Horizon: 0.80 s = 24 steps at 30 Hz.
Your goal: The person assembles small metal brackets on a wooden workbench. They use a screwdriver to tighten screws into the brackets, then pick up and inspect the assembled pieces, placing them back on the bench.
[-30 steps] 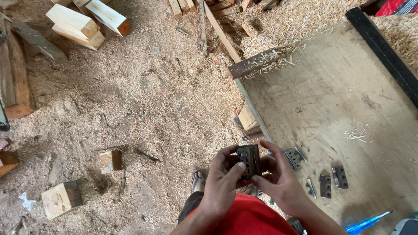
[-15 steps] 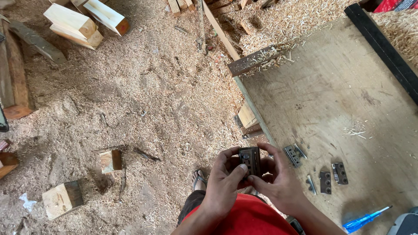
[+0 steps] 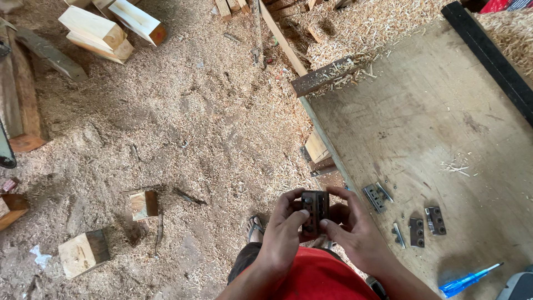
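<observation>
Head view shows me both hands raised in front of the red shirt (image 3: 319,280), above the sawdust floor (image 3: 183,128). My left hand (image 3: 283,236) and right hand (image 3: 355,233) together grasp a dark metal hinge (image 3: 315,210), held upright between them; the left thumb presses on its face and the right fingertips (image 3: 325,224) pinch its lower edge. Both hands are clenched on that hinge, just left of the wooden board (image 3: 433,122). On the board near my right hand lie more hinges: a grey one (image 3: 375,197) and two dark ones (image 3: 426,226) side by side, with a loose pin (image 3: 398,235) between them. A blue screwdriver (image 3: 469,279) lies near the board's lower corner. Small wood blocks (image 3: 83,253) sit well apart on the floor to the left. A sandalled foot (image 3: 255,228) shows just beside my left wrist.
</observation>
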### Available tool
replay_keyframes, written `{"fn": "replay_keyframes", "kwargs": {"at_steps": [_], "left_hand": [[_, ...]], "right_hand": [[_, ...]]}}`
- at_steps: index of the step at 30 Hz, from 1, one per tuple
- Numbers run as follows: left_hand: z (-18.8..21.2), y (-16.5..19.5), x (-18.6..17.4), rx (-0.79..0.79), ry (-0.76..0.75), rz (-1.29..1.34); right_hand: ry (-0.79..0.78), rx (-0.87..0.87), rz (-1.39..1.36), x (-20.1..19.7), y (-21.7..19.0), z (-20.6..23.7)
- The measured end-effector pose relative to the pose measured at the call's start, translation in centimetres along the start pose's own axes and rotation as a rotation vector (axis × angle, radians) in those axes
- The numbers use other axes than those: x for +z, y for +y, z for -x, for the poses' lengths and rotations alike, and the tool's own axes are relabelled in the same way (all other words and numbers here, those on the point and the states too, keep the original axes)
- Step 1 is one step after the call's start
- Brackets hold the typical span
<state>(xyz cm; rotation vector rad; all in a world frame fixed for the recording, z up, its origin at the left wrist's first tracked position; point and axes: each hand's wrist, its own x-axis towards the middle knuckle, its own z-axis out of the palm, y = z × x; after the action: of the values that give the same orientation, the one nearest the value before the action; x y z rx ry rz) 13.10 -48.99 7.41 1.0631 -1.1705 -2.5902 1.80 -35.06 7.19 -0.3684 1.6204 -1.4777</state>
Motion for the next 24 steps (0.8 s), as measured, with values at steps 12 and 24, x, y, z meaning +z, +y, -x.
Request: {"fn": "replay_keyframes", "kwargs": {"at_steps": [12,24], "left_hand": [[-0.9,0.7,-0.6,0.017,-0.022,-0.527],[-1.4,0.6,-1.9,-0.062,-0.243,-0.178]], "right_hand": [[-0.122,0.01,0.162,1.1,-1.1,0.4],[-0.048,-0.422,0.639,-0.7,-2.8,0.5]]}}
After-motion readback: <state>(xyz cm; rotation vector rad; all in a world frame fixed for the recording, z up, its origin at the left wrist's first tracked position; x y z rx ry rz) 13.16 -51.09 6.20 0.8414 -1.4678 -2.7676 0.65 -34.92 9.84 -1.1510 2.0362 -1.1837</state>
